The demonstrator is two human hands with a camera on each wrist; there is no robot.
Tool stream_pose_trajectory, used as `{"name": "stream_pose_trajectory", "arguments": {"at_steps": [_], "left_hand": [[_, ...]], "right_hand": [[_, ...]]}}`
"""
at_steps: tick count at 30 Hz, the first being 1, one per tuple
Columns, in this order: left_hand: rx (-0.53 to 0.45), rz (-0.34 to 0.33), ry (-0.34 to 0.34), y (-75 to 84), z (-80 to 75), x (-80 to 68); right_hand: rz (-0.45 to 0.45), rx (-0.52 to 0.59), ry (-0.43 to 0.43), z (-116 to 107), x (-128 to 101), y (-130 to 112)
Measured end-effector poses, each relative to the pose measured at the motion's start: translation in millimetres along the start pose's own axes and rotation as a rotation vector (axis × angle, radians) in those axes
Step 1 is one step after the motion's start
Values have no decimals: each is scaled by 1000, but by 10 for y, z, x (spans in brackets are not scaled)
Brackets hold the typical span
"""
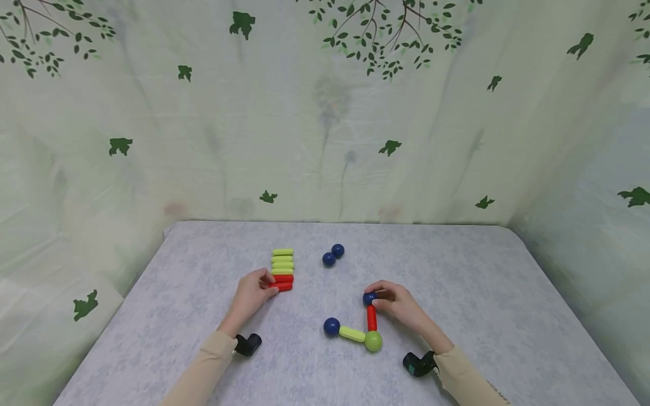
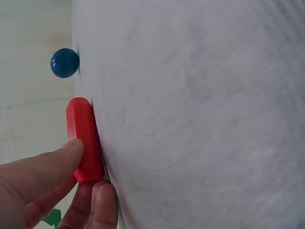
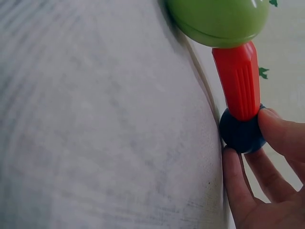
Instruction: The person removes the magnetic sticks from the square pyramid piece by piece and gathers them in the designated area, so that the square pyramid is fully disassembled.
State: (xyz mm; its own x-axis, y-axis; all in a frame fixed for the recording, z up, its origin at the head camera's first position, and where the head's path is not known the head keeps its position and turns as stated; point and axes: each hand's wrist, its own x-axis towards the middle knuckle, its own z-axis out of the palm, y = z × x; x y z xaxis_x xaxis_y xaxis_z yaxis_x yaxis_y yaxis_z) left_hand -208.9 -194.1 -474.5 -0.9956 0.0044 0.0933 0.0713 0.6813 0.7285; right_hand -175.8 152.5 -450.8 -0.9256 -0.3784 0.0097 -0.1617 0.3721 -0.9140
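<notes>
My left hand [image 1: 252,292] pinches the nearest red rod [image 1: 282,287] at its left end, thumb on one side, fingers at the other. Just behind it lies a second red rod [image 1: 285,278], in a row with several yellow-green rods [image 1: 282,259]. On the right, my right hand [image 1: 401,307] grips a blue ball [image 3: 240,133] between thumb and fingers. That ball is joined to a red rod [image 1: 372,318], which runs to a green ball [image 1: 373,341]. From the green ball a yellow-green rod [image 1: 352,334] leads left to another blue ball [image 1: 332,327].
Two loose blue balls [image 1: 329,259] sit side by side toward the back of the grey table [image 1: 457,265]. A pale curtain with leaf prints [image 1: 284,124] hangs behind the table and along its sides. Black cameras [image 1: 419,364] are strapped to both wrists.
</notes>
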Motion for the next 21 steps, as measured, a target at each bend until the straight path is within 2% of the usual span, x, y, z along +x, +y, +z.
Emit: {"name": "stream_pose_trajectory", "arguments": {"at_steps": [8,10,12,14,16,18,19,21], "left_hand": [[75,62,9,66,-5,-4],[100,110,13,102,2,-31],[91,213,-22,147,27,-58],[37,324,-129,221,71,-107],[-36,422,-295,305,142,-165],[-87,466,-466,408,225,-234],[-93,464,-532,459,273,-267],[-74,480,-615,549,366,-322]], "right_hand": [[20,20,-14,-12,3,6],[22,23,-17,-11,5,10],[21,25,-20,-13,6,14],[18,28,-24,-18,5,20],[12,29,-28,-24,3,22],[6,30,-31,-30,2,22],[3,31,-32,-32,2,21],[2,33,-33,-33,3,18]]}}
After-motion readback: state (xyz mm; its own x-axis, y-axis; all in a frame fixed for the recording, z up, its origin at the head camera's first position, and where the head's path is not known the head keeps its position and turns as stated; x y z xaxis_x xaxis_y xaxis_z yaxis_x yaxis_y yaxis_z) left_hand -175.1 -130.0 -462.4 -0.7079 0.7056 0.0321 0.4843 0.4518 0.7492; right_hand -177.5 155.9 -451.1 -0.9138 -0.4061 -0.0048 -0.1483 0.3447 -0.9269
